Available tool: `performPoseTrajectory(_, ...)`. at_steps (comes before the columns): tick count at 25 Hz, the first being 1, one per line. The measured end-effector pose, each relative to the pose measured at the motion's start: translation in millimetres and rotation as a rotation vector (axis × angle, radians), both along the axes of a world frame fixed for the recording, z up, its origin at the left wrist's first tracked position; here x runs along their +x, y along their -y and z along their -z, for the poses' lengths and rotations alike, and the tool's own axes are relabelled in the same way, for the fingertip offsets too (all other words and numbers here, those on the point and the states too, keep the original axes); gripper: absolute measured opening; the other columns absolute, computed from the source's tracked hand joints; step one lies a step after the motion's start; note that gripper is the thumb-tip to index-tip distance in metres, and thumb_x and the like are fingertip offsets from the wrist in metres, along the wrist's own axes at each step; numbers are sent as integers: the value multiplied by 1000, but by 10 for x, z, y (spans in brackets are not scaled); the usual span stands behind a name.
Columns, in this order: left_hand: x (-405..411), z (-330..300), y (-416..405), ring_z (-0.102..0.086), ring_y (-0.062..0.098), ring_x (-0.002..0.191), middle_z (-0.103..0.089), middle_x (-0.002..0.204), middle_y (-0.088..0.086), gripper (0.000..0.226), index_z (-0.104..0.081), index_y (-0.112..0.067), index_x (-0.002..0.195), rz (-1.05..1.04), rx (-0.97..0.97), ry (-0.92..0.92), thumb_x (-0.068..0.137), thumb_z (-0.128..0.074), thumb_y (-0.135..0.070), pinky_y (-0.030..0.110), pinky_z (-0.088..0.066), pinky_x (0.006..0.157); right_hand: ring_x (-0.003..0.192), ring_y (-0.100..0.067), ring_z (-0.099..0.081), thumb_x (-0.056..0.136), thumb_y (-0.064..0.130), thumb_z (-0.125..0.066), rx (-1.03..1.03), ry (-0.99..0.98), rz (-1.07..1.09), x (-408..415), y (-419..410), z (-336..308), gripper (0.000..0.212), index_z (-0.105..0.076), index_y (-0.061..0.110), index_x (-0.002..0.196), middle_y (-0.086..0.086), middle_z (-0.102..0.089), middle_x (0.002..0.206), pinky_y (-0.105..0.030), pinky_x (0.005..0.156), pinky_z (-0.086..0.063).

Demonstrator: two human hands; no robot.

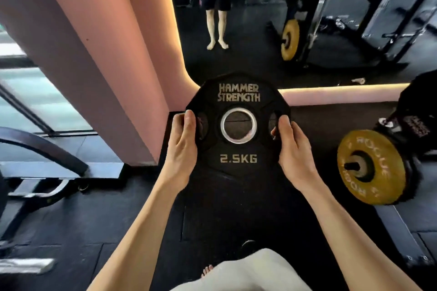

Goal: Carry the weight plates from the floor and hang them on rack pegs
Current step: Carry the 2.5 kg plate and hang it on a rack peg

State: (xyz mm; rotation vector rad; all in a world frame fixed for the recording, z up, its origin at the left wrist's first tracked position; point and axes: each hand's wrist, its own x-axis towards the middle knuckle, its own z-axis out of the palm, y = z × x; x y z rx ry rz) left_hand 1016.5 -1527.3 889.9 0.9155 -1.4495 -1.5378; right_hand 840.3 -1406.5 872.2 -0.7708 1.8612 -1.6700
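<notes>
Closest to the camera, above the dark floor (142,220), both forearms reach forward and carry a black weight plate (237,125) marked 2.5KG, held upright and clear of the ground. The left hand (183,142) grips its left edge, thumb on the face and fingers (200,125) curled through the grip slot; the right hand (292,144) clamps the opposite edge likewise. Just beyond to the right, a yellow plate (369,168) sits on a peg (352,166). Further off stands a mirror (236,30) beside a pink pillar (94,54). Risk, as I judge it: bare toes (208,270) lie below, so a slipped grip could drop the plate on them.
</notes>
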Motion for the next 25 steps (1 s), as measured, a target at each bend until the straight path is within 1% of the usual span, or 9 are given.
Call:
performPoseTrajectory(3,-508,-79,685,-53,4,79,-56,75,-17,32,-54,-33,79,76,-23,-5,100,-40,-52,33,-45,80,104,-22,-66,83,75,-44,-50,-5,54,-402,554,-65,51,-66,30,96,-5,-71,105,-54,97,-50)
performPoseTrajectory(7,-1368,-167,1416,-45,13,77,-47,78,-6,33,-49,-27,81,154,-128,4,100,-38,-52,36,-41,76,107,-21,-66,88,69,-43,-104,-58,124,-1079,1147,-156,46,-66,32,101,-5,-70,108,-53,97,-50)
performPoseTrajectory(12,-2589,-411,2052,-51,13,76,-52,81,-2,34,-51,-22,87,300,-180,-45,100,-37,-50,36,-47,73,101,-19,-67,97,58,-39,-100,-128,335,-2022,1581,-449,41,-66,28,96,-4,-71,102,-53,94,-52)
performPoseTrajectory(14,-3016,-516,2187,-60,23,90,-60,96,11,42,-55,-17,97,398,-180,-73,97,-40,-56,46,-54,84,98,-20,-67,97,56,-39,-99,-150,443,-2311,1633,-599,43,-67,23,95,-4,-71,98,-54,91,-52)
performPoseTrajectory(16,-3517,-630,2302,-62,27,106,-63,113,14,41,-60,-27,103,507,-183,-115,92,-43,-62,54,-50,96,96,-23,-67,95,59,-41,-108,-195,559,-2633,1654,-746,44,-67,24,91,-6,-71,96,-55,89,-53)
performPoseTrajectory(19,-4243,-819,2395,-63,24,108,-63,113,12,37,-61,-31,102,669,-183,-188,92,-44,-62,53,-51,97,96,-29,-66,90,66,-42,-113,-270,740,-3046,1646,-949,50,-65,22,93,-12,-70,98,-56,87,-52)
performPoseTrajectory(21,-4733,-950,2428,-63,24,103,-61,108,15,34,-59,-31,94,776,-208,-237,94,-42,-61,51,-51,97,94,-20,-67,95,60,-42,-101,-313,858,-3304,1619,-1098,47,-64,19,91,-12,-69,96,-46,85,-55)
performPoseTrajectory(24,-5422,-1178,2414,-58,9,86,-59,87,-1,33,-57,-30,85,887,-221,-309,97,-40,-55,39,-48,86,73,12,-60,102,42,-39,-86,-374,1032,-3592,1570,-1375,33,-61,22,88,1,-64,87,-6,64,-46)
performPoseTrajectory(25,-5635,-1277,2391,-59,7,85,-61,88,-5,32,-58,-30,86,944,-213,-336,97,-40,-55,36,-48,85,73,11,-60,101,44,-38,-81,-391,1091,-3694,1543,-1461,35,-61,19,90,0,-65,88,-5,63,-44)
